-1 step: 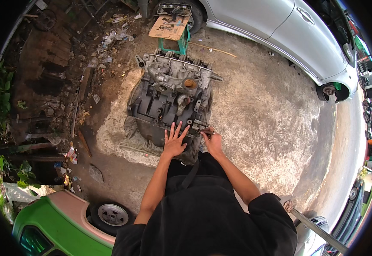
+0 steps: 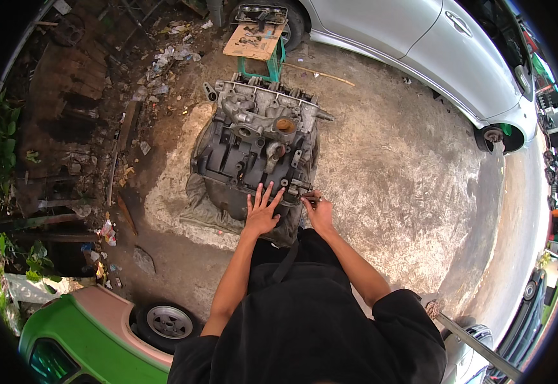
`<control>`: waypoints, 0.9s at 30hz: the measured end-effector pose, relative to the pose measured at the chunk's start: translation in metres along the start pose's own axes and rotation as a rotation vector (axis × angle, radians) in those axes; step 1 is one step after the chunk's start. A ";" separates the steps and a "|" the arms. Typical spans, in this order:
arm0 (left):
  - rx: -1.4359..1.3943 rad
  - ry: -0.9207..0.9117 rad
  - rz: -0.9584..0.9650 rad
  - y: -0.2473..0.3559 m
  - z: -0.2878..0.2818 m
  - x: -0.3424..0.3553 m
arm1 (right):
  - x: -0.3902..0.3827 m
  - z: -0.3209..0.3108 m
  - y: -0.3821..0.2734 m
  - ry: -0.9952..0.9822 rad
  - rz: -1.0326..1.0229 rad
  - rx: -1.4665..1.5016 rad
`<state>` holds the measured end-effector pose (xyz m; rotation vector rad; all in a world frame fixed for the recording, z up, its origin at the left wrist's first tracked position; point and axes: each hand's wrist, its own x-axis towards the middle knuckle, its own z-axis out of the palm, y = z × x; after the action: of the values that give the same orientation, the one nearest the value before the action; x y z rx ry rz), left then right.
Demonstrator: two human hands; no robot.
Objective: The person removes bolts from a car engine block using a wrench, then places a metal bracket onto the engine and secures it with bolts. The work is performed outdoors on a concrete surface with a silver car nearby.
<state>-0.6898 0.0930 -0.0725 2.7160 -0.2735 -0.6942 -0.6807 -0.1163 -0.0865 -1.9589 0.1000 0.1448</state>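
Observation:
A grimy engine block (image 2: 227, 153) lies on a dark cloth (image 2: 202, 217) on the ground in front of me. My left hand (image 2: 263, 214) rests on its near side, fingers spread and palm down. At the near right corner of the block, my right hand (image 2: 319, 211) pinches a short, thin dark piece (image 2: 309, 198) against or beside a small fitting (image 2: 295, 192). What kind of piece it is I cannot make out. Farther up the block, a round port (image 2: 284, 125) with a rusty-brown inside faces upward.
Beyond the engine stands a green stool (image 2: 259, 68) topped by a wooden board (image 2: 251, 41) with small dark parts. A silver car (image 2: 381, 29) is parked at the far right. Litter (image 2: 164, 61) and planks line the left. A green car (image 2: 68, 320) sits near left, by a wheel (image 2: 169, 322).

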 end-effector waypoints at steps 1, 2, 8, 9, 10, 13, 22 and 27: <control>0.002 -0.002 -0.003 0.000 0.000 -0.001 | 0.000 0.001 0.000 0.003 -0.011 0.008; -0.002 0.004 0.003 0.001 0.000 -0.001 | 0.000 0.001 0.001 0.007 -0.011 0.032; 0.008 -0.020 -0.006 -0.001 0.000 0.002 | 0.001 0.003 0.007 -0.028 -0.054 -0.050; 0.008 -0.020 -0.005 -0.001 0.000 0.002 | 0.001 0.004 0.007 -0.038 -0.079 -0.088; 0.007 -0.021 -0.005 0.000 0.000 0.002 | 0.001 0.004 0.008 -0.044 -0.113 -0.109; 0.002 -0.034 -0.014 0.000 0.000 0.003 | -0.001 0.003 0.010 -0.143 -0.188 -0.251; -0.007 -0.021 0.005 -0.003 0.003 0.002 | 0.004 0.004 0.019 -0.139 -0.233 -0.193; 0.007 0.006 0.001 -0.002 0.003 0.002 | 0.022 0.017 0.031 0.050 0.037 0.376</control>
<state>-0.6894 0.0934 -0.0760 2.7236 -0.2762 -0.6862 -0.6642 -0.1123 -0.1248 -1.5857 0.1834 0.0933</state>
